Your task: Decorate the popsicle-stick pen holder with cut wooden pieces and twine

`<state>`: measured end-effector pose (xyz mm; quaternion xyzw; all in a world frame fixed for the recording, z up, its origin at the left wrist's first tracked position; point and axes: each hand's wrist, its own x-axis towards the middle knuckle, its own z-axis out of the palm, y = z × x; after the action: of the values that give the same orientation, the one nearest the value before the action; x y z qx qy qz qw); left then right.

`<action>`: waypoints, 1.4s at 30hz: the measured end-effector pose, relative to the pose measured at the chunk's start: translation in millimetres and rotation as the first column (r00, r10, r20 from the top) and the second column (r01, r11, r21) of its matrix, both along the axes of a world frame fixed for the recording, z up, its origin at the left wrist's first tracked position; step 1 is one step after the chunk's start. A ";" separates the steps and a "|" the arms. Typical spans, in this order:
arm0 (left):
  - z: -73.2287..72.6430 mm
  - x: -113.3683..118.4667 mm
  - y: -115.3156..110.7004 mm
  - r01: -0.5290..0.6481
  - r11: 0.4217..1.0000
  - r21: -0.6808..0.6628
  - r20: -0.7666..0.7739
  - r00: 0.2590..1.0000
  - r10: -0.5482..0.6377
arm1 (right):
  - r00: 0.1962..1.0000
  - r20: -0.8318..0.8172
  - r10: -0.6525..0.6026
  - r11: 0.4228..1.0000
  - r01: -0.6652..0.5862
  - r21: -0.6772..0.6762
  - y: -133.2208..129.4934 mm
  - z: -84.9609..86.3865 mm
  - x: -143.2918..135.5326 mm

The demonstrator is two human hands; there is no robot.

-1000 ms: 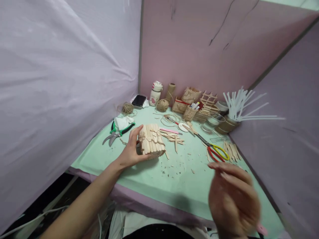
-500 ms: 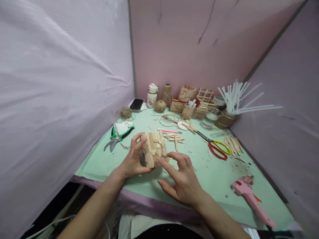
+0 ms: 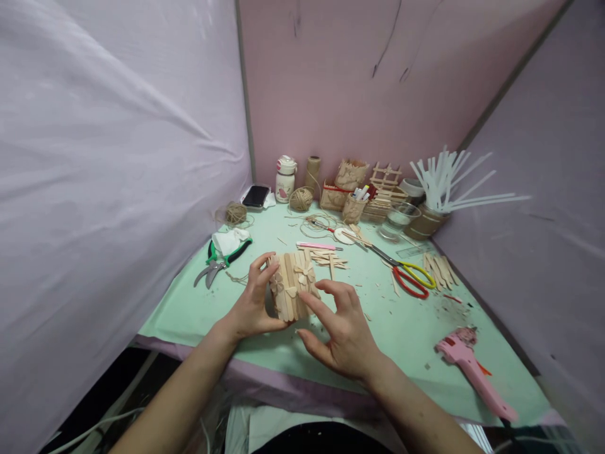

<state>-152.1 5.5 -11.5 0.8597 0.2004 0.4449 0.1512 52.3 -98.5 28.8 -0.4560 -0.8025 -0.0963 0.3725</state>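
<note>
Pale green counter (image 3: 406,340), pink walls behind. Left hand (image 3: 250,302) wraps the wooden stick box (image 3: 292,287) from its left side, thumb and fingers closed on it. Box stands upright near the counter's front, flower shapes glued on. Right hand (image 3: 343,328) hovers open, fingertips (image 3: 307,299) touching the box's right face.

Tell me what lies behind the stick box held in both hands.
Behind the stick box: loose flat sticks and a pink pen on the green mat. The box hides whatever lies right against its back.
</note>
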 end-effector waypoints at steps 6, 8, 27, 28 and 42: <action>-0.9 0.7 1.0 -0.004 1.000 -0.005 0.005 1.000 0.004 | 0.999 0.045 -0.022 0.999 0.021 0.026 2.8 -1.5 0.6; -0.7 1.0 1.1 -0.010 1.000 -0.007 0.010 1.000 0.010 | 0.999 0.042 -0.014 0.999 0.012 0.053 2.5 -0.7 1.1; 3.7 0.5 2.9 -0.043 0.999 0.000 0.089 0.995 0.043 | 0.716 -0.691 -0.097 0.854 -0.296 -0.427 13.0 -11.8 13.0; 7.4 1.3 3.0 -0.039 0.999 0.026 0.093 0.995 0.037 | 0.658 -0.744 -0.112 0.771 -0.415 -0.483 18.5 -12.8 14.5; 64.7 28.5 28.6 0.066 0.992 0.111 0.023 0.997 -0.069 | 0.224 -0.975 -0.007 0.631 -0.755 -0.178 61.4 4.4 21.5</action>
<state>-123.6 34.1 53.2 0.8670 0.1444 0.4613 0.1212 73.8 -37.1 33.2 -0.2890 -0.5096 0.5592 0.5866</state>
